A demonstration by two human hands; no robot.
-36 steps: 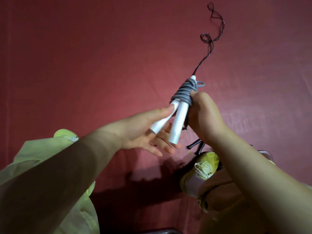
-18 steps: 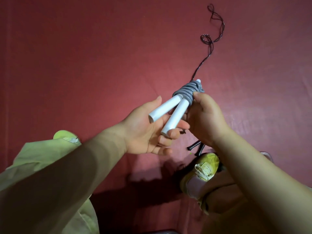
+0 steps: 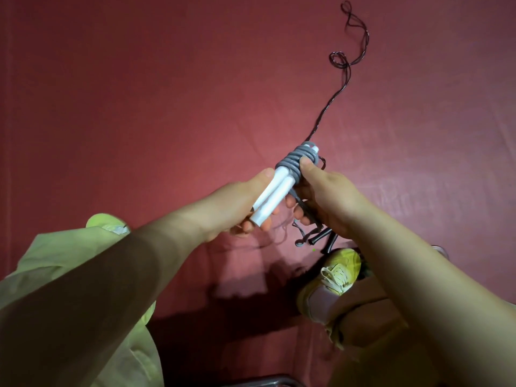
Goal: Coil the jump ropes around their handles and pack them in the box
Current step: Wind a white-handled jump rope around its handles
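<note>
While held above the red floor covering [image 3: 139, 107], white handles [image 3: 272, 195] lying side by side, upper ends bound by grey rope coil [image 3: 296, 163]. Lower ends of handles free of coil, pointing toward the wearer.

Left hand [image 3: 240, 208]: curled round the lower part of the handles, thumb along the near side up to the coil edge, fingertips showing beneath the handles. Gripping firmly.

Right hand [image 3: 329, 196]: closed on the coil, thumb pressed flat on the grey turns near the top, fingers wrapped behind. Loose grey rope tail [image 3: 303, 237] hanging from under this hand, ending in a small loop just above the floor covering.

Second rope, dark and thin, noted as dark rope [image 3: 343, 79]: lying on the floor covering, running from behind the coil away to the far side, with several kinks and loops at its far end. Black handles [image 3: 321, 238] of this rope on the floor covering beside the right wrist, partly hidden by it.

Yellow shoe [image 3: 335, 275] near the black handles, sole side turned toward the floor, laces visible. Second yellow shoe [image 3: 103, 222] at left, mostly hidden behind the left forearm. Pale green garment [image 3: 55, 252] at lower left. Metal bar [image 3: 268, 381] at bottom edge, identity not determinable. Box not found in view.
</note>
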